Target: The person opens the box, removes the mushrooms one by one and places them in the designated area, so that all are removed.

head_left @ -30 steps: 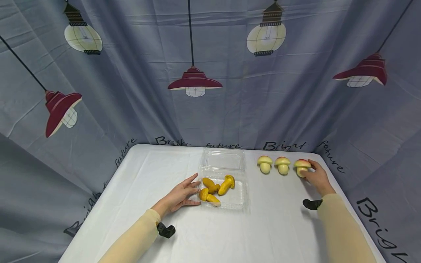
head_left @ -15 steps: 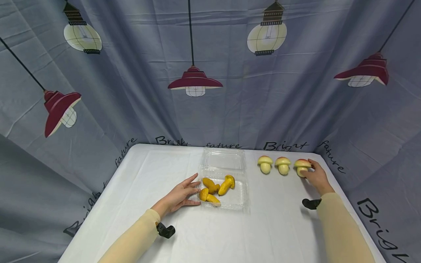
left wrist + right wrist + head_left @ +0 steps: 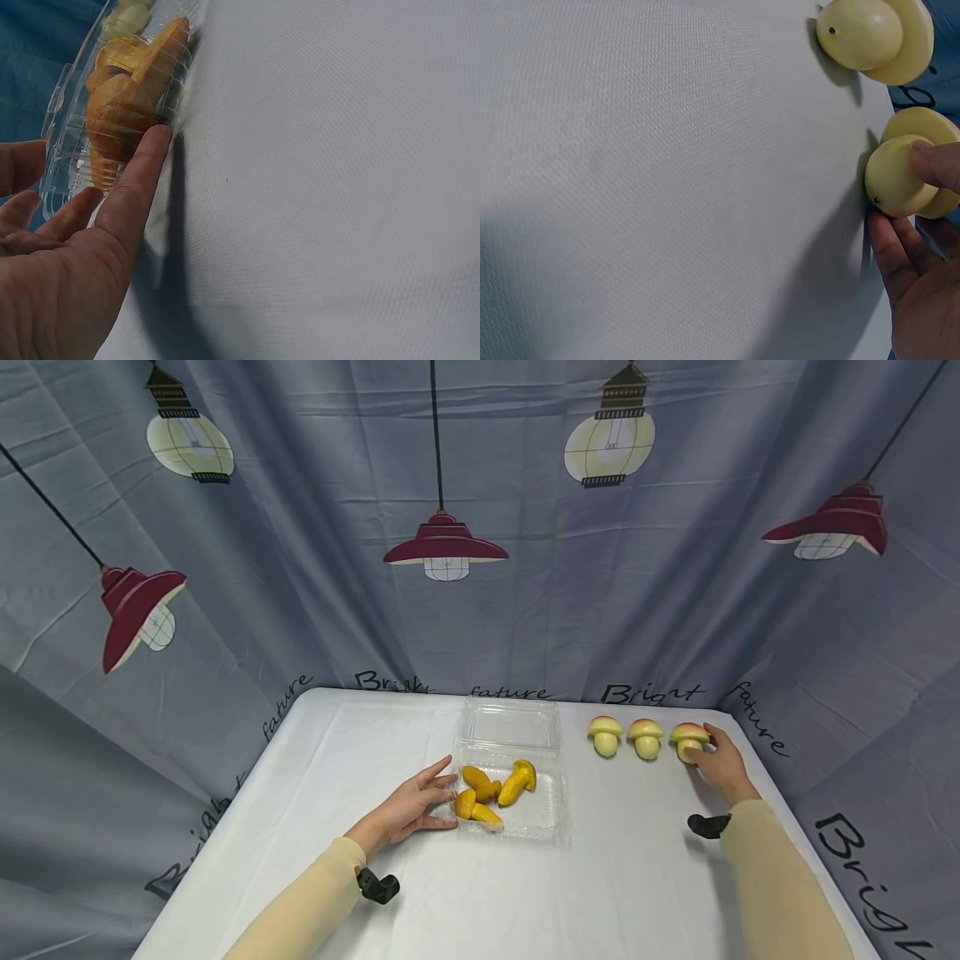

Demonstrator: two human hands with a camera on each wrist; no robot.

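My left hand (image 3: 407, 803) rests at the left side of a clear plastic clamshell box (image 3: 551, 814), its fingers nearly straight and touching the wall. Several yellow-orange toy mushrooms (image 3: 513, 785) lie in the box's near half. At the far right of the table, my right hand (image 3: 727, 768) holds the rightmost pale yellow mushroom (image 3: 688, 733), which has a reddish cap top. In the right wrist view, the thumb presses on that mushroom's stem (image 3: 892, 176), while the other fingers lie below and beside it. The left wrist view shows the index finger along the box's lower edge.
Two more pale mushrooms, a left one (image 3: 604, 737) and a middle one (image 3: 645, 739), stand in a row left of the held one. The box's lid (image 3: 510, 724) is folded back, away from me. A white cloth (image 3: 600, 893) covers the table, with a grey-blue curtain (image 3: 510, 627) behind.
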